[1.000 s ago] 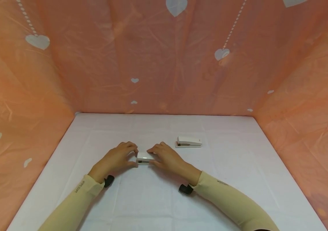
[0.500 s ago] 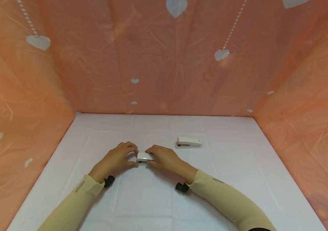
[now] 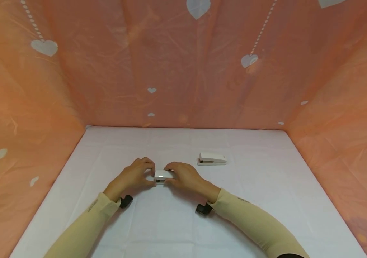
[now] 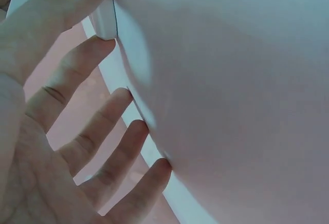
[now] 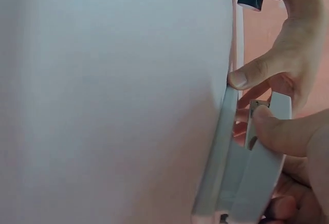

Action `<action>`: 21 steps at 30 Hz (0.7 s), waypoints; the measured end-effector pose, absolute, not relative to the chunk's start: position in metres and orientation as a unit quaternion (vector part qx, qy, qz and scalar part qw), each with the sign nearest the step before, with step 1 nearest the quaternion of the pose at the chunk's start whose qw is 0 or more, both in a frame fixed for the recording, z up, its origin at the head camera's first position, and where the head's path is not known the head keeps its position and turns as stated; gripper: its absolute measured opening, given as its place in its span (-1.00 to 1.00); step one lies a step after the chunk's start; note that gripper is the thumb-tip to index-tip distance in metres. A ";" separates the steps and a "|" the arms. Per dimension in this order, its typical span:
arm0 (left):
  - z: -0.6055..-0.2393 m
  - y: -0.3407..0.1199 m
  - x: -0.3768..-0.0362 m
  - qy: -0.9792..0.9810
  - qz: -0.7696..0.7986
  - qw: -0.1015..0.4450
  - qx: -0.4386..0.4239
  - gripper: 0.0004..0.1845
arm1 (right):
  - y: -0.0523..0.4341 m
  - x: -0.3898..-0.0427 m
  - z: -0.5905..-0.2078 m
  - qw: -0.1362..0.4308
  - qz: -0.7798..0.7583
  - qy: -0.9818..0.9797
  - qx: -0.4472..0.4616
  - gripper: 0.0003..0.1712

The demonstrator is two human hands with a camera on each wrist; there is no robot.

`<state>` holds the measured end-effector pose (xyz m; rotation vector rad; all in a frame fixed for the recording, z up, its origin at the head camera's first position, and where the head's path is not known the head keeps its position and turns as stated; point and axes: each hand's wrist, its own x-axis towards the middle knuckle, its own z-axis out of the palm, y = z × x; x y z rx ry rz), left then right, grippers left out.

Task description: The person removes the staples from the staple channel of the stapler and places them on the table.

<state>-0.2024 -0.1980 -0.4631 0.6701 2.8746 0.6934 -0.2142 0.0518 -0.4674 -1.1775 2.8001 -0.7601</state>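
A white stapler (image 3: 163,175) lies on the white table between my two hands. My left hand (image 3: 135,176) holds the front end of its base; in the left wrist view the thumb and index finger are at the base (image 4: 106,21), the other fingers spread with their tips on the table. My right hand (image 3: 184,176) grips the upper arm (image 5: 259,178), with the thumb (image 5: 282,131) against its side near the metal staple channel. The right wrist view shows a gap between arm and base. The stapler's rear end is covered by my right hand in the head view.
A second white stapler (image 3: 212,158) stands farther back to the right on the white-covered table (image 3: 160,225). Orange cloth (image 3: 183,71) with pale hearts surrounds the table's back and sides. A black wrist camera (image 3: 203,209) sits at the right wrist, another (image 3: 126,201) at the left.
My right hand has shifted slightly left along the stapler and its fingers have come lower. The left hand keeps its hold, and the second stapler stays in place.
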 end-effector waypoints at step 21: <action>-0.461 -0.196 -0.204 0.947 0.229 0.072 0.216 -0.68 | 0.095 -0.215 -0.456 0.028 -0.422 0.851 -0.310 -0.61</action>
